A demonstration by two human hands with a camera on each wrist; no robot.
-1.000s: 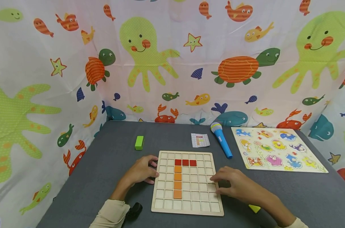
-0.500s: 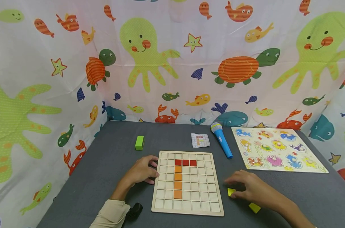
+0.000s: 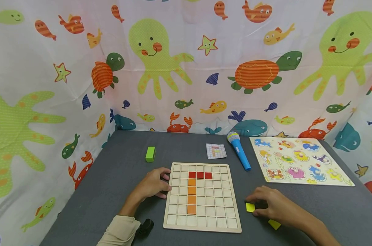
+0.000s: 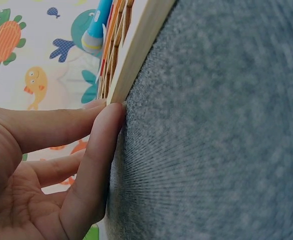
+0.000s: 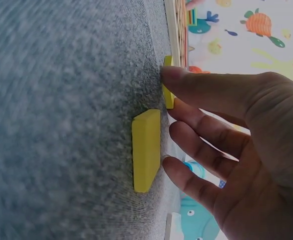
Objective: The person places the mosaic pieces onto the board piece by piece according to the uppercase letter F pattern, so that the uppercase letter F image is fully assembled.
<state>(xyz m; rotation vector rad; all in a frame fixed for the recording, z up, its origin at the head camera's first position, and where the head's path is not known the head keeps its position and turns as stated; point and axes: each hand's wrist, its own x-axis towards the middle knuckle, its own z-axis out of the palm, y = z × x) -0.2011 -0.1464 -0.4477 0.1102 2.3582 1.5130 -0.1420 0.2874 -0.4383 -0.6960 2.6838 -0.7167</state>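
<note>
A wooden grid board (image 3: 211, 202) lies on the dark grey table, with a row of red squares and a column of orange ones in its cells. My left hand (image 3: 153, 184) pinches the board's left edge between thumb and finger, as the left wrist view (image 4: 51, 165) shows close up. To the right of the board, my right hand (image 3: 273, 205) holds a yellow tile (image 3: 250, 207) at its edge with thumb and index finger; the tile is low at the table surface. Another yellow piece (image 5: 146, 150) lies on the cloth below that hand, partly covered in the head view.
A green block (image 3: 150, 154) stands behind the board on the left. A small printed grid card (image 3: 216, 151), a blue toy microphone (image 3: 239, 153) and a sea-animal puzzle board (image 3: 288, 180) are at the back right. Patterned curtain surrounds the table.
My right hand has left the board's right edge and moved right and slightly down to the yellow tile, its fingers drawing in around it. The left hand has stayed at the board.
</note>
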